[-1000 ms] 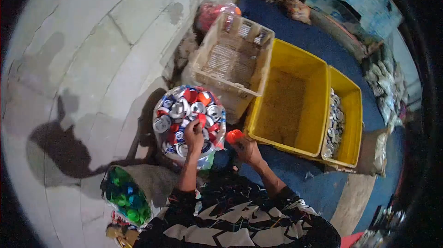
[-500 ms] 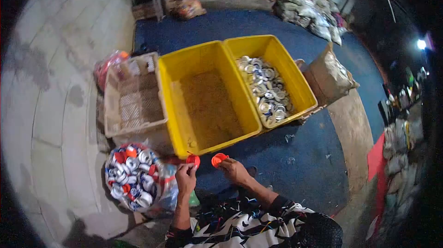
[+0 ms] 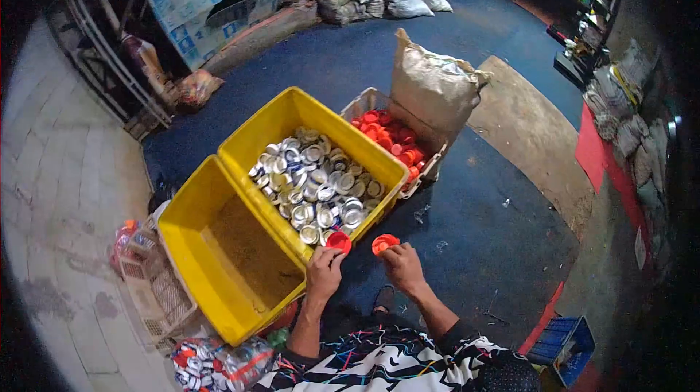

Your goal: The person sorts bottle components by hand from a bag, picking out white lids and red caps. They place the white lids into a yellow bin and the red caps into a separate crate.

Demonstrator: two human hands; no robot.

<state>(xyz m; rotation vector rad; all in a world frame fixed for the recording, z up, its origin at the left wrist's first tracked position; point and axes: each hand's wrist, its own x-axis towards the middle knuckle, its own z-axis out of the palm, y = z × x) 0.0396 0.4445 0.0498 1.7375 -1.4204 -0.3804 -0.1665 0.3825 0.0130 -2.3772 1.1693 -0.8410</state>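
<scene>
My left hand [image 3: 324, 269] holds a flattened red can [image 3: 338, 241] just above the near corner of a yellow bin [image 3: 251, 140] that is full of crushed silver cans [image 3: 313, 188]. My right hand [image 3: 403, 266] holds a second flattened red can [image 3: 384, 243] over the dark blue floor, a little to the right of that bin. Beyond it stands a pale crate [image 3: 432, 162] with several red crushed cans [image 3: 386, 133] in it.
A second yellow bin [image 3: 186, 246] with brownish grit stands at the left, a pale basket [image 3: 157, 282] beside it. A clear bag of mixed cans [image 3: 215, 363] lies near my left elbow. A filled sack [image 3: 434, 86] stands behind the crate; a blue crate [image 3: 565, 344] at lower right.
The view has swung right, from the bag of mixed cans to the silver-can bin and red-can crate. My left hand left the bag with a red can; both hands moved right.
</scene>
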